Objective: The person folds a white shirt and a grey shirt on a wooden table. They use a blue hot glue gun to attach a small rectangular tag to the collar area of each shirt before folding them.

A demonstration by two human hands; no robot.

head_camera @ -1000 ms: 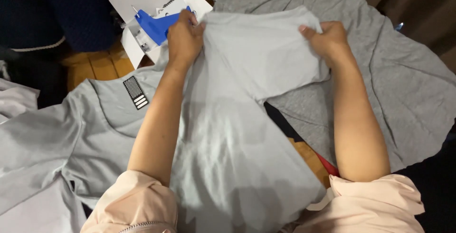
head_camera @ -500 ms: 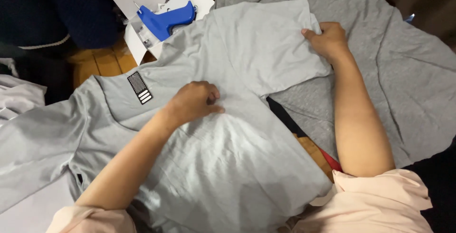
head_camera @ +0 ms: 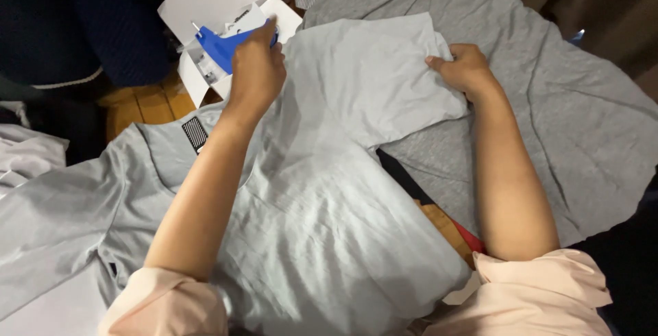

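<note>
A light grey T-shirt lies spread across the middle of the work surface, one sleeve folded over towards the top. The right hand pinches the sleeve's far edge, fingers closed on the fabric. The left hand reaches past the collar and seems to grip a blue plastic tool (its shape is partly hidden). That tool sits in an open white cardboard box at the upper left. A small striped black-and-white label marks the neckline. Darker grey cloth lies underneath, right.
</note>
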